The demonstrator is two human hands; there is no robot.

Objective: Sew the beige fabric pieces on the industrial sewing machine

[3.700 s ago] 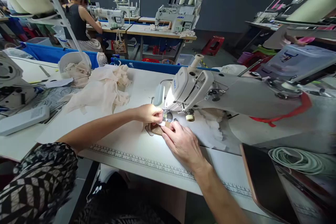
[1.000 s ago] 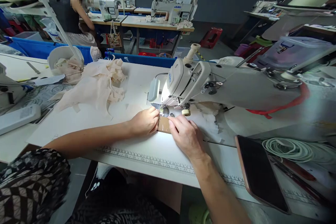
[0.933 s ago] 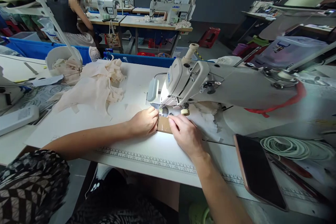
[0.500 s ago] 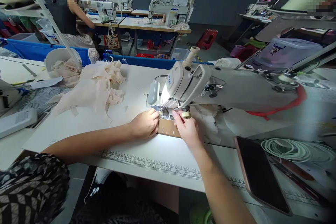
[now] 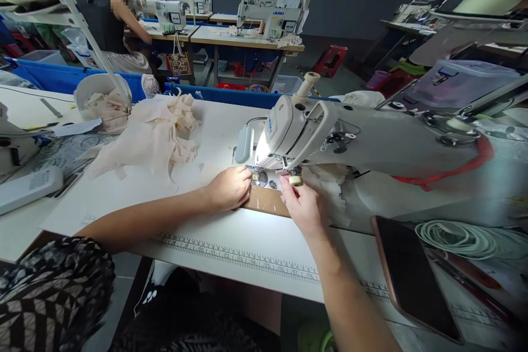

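Note:
A white sewing machine (image 5: 330,140) stands on the white table (image 5: 231,231), its lamp lighting the needle area. A small brown piece (image 5: 266,202) lies flat under the machine head. My left hand (image 5: 229,187) is curled, fingertips pressing the piece's left edge beside the presser foot. My right hand (image 5: 303,203) is raised at the machine head, its fingers pinched at a small cream knob (image 5: 295,180) under the head.
Cream fabric strips (image 5: 154,132) are heaped at the left, with a white bowl (image 5: 99,91) of scraps behind. A dark phone (image 5: 414,278) lies at the right near a coiled cord (image 5: 462,234). A printed ruler (image 5: 231,256) runs along the table's front. Another person (image 5: 109,22) sews at a far table.
My right hand has lifted off the brown piece and gone up to the cream knob under the machine head. My left hand has stayed at the piece's left edge.

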